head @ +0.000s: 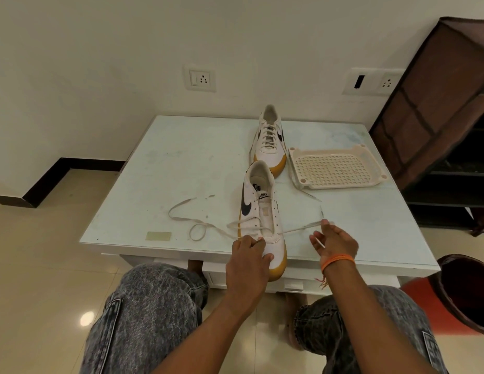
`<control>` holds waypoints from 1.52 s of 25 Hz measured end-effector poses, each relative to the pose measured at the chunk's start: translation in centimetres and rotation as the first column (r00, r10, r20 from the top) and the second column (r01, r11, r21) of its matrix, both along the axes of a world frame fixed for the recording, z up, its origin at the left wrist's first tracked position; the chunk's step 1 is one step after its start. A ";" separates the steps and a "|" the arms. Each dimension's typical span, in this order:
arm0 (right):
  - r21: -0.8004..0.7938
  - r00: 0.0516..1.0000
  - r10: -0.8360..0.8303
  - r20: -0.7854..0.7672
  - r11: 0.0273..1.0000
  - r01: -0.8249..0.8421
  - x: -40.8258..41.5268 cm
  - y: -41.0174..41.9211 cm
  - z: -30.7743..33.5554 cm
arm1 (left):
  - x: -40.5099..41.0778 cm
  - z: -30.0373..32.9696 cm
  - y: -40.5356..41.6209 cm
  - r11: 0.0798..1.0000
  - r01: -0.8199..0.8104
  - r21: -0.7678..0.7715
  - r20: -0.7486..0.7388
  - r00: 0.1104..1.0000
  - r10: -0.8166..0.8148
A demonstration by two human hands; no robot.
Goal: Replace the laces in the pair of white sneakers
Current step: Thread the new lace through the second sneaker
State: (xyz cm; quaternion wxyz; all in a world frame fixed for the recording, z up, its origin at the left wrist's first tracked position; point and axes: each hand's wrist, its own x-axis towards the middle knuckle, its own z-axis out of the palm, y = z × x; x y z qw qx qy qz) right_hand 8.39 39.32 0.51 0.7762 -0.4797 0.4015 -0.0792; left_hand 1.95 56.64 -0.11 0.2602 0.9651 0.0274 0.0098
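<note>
A white sneaker (262, 211) with a dark swoosh and tan sole stands at the table's near edge, toe toward me. A white lace (187, 225) runs through its lowest eyelets, one end lying in loops to the left. My left hand (249, 263) grips the toe of this sneaker. My right hand (332, 241) is just right of the shoe and pinches the lace's other end, pulled taut from the eyelet. A second white sneaker (270, 141), fully laced, stands farther back on the table.
The low white table (181, 163) has a cream perforated plastic tray (335, 168) at the right, with a loose lace (313, 197) trailing from under it. A brown fabric shoe rack (438, 109) stands at the right. A red bin (457, 295) sits beside my right knee.
</note>
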 end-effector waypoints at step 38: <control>0.133 0.986 0.163 -0.031 0.978 -0.158 -0.3 1.7 -1.5 | -0.1 0.2 -0.2 1.000 -0.018 0.007 0.007 1.000 0.018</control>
